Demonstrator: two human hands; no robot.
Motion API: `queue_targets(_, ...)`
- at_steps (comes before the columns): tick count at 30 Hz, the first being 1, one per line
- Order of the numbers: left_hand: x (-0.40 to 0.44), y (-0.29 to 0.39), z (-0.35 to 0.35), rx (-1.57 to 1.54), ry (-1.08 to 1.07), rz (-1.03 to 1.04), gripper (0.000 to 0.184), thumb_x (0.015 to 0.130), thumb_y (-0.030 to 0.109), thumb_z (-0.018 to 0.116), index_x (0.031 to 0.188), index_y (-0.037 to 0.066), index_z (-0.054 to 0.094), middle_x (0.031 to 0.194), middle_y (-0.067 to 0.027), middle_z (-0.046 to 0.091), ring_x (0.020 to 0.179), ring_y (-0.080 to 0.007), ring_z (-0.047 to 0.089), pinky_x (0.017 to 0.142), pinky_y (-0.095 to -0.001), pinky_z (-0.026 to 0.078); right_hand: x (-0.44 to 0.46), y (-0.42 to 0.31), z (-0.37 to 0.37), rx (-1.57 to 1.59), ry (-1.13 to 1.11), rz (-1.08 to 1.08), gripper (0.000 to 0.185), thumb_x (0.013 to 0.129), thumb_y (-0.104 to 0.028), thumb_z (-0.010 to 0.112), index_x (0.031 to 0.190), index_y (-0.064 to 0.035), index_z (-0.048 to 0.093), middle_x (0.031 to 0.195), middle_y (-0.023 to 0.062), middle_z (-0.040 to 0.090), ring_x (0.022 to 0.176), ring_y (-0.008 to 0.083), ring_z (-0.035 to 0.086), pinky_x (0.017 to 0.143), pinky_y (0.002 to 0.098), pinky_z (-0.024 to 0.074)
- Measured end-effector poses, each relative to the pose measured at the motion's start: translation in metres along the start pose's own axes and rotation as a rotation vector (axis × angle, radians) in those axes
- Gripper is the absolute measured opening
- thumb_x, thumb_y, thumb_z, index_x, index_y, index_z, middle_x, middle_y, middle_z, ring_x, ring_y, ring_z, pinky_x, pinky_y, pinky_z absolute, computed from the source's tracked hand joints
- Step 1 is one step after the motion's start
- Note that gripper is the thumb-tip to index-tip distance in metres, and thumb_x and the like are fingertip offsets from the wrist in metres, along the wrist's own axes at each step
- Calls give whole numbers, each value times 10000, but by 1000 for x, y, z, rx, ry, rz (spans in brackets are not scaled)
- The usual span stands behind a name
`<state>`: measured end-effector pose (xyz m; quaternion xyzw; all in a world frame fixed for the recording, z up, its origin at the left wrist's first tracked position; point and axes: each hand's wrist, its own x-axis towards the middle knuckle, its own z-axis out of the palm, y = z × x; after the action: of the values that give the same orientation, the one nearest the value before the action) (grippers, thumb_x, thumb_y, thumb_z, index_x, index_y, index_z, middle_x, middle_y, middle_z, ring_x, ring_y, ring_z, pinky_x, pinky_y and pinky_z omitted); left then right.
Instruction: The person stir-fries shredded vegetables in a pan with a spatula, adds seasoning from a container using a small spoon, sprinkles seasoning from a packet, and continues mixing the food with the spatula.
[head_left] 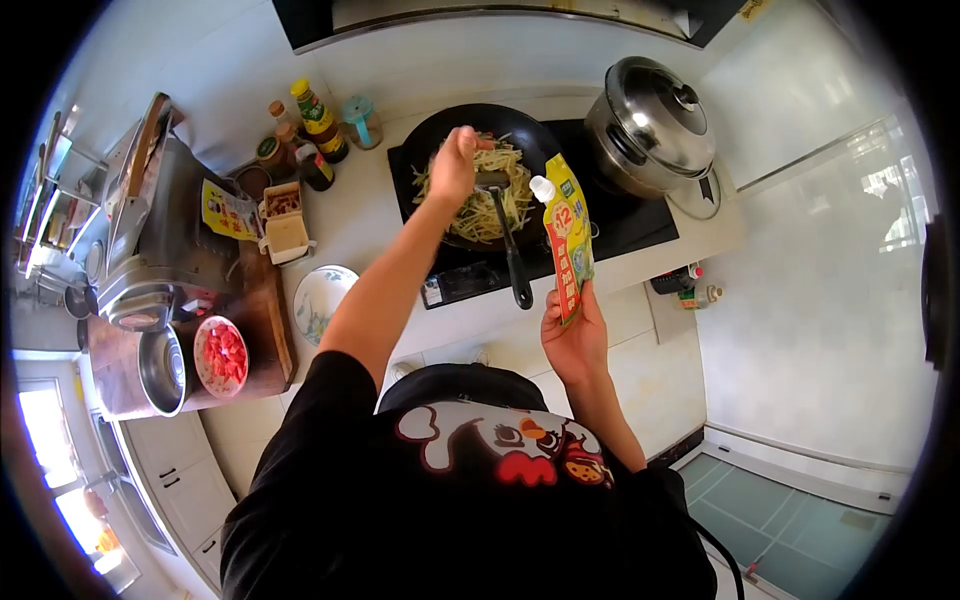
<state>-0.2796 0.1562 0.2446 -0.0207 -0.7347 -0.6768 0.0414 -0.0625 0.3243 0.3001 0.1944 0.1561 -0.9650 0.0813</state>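
Note:
My right hand (pixel 577 335) grips the lower end of a yellow and red pouch (pixel 570 240), held upright with its white cap toward the wok. Over the left part of the black wok (pixel 535 135) is my left hand (pixel 455 165), its fingers curled together; whatever they may hold is too small to make out. Pale shredded food (pixel 485 220) fills the middle of the wok. A spatula (pixel 513 260) rests in it, its black handle pointing toward me over the rim, with neither hand on it.
A lidded steel pot (pixel 650 125) stands right of the wok. Bottles (pixel 320 122), an open box (pixel 286 222) and a plate (pixel 322 300) are at the left. Farther left, a bowl of red pieces (pixel 222 357) and a metal bowl (pixel 162 370) sit on a wooden board (pixel 268 310).

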Motion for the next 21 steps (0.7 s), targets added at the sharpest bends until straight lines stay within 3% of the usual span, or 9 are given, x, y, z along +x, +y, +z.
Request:
queue_targets(1, 6, 0, -7, 630, 20, 219, 478, 949, 486, 252, 950, 81, 507, 909, -48, 662, 933, -274, 587, 1008, -507, 226, 1, -1, 0, 21, -12, -3, 320, 950, -287, 426, 1137, -31, 469, 904, 51, 551, 755, 118, 536, 640, 220, 512)
queue_targets(2, 10, 0, -10, 626, 14, 205, 480, 947, 489, 249, 960, 95, 522, 887, -8, 658, 912, -278, 581, 1014, -556, 167, 2, -4, 0, 20, -17, -10, 320, 950, -287, 426, 1137, -31, 469, 904, 51, 551, 755, 118, 536, 640, 220, 512)
queue_targets(3, 15, -1, -16, 624, -5, 199, 470, 948, 481, 277, 960, 89, 536, 873, -40, 659, 884, -268, 595, 983, -497, 275, 3, -5, 0, 26, -27, -21, 319, 949, -288, 428, 1136, -33, 471, 900, 47, 549, 758, 116, 532, 642, 218, 510)
queue_targets(6, 16, 11, -28, -92, -92, 46, 478, 946, 461, 354, 978, 35, 569, 748, -48, 607, 651, -137, 530, 627, -285, 442, 5, -2, -4, 42, -63, -25, 315, 949, -293, 427, 1134, -42, 476, 921, 42, 556, 774, 117, 535, 642, 223, 508)
queue_targets(7, 4, 28, -34, -89, -93, 55, 478, 946, 461, 354, 978, 35, 569, 748, -48, 607, 651, -137, 530, 627, -285, 442, 7, -2, -3, 41, -92, -16, 312, 950, -297, 426, 1132, -50, 479, 947, 41, 563, 788, 119, 542, 639, 230, 507)
queue_targets(9, -43, 85, -51, -716, -358, -429, 402, 948, 404, 403, 1052, 38, 534, 657, 6, 477, 571, -64, 385, 494, -193, 320, 8, 2, 2, 2, -139, -34, 321, 952, -285, 420, 1181, -63, 449, 1034, 49, 552, 868, 139, 548, 697, 262, 505)
queue_targets(11, -76, 107, -62, -916, -456, -455, 384, 946, 395, 411, 1120, 66, 508, 606, 29, 362, 524, -55, 257, 432, -188, 219, 9, 10, 13, -41, -188, -42, 339, 954, -273, 415, 1230, -76, 419, 1122, 57, 541, 948, 158, 555, 754, 293, 502)
queue_targets(14, -106, 123, -82, -858, -360, -393, 308, 946, 380, 420, 1062, 105, 494, 618, 33, 354, 508, -53, 258, 442, -184, 237, 7, 31, 36, -433, -262, -344, 461, 954, -164, 387, 1375, -83, 219, 1350, 87, 382, 1197, 227, 438, 977, 395, 373)
queue_targets(21, -137, 114, -132, -484, -104, 103, 158, 951, 256, 454, 936, 104, 414, 753, 28, 389, 521, -45, 323, 456, -177, 277, 6, 61, 50, -1163, -441, -766, 434, 932, -104, 424, 1322, 17, 277, 1289, 139, 426, 1169, 212, 450, 976, 364, 369)
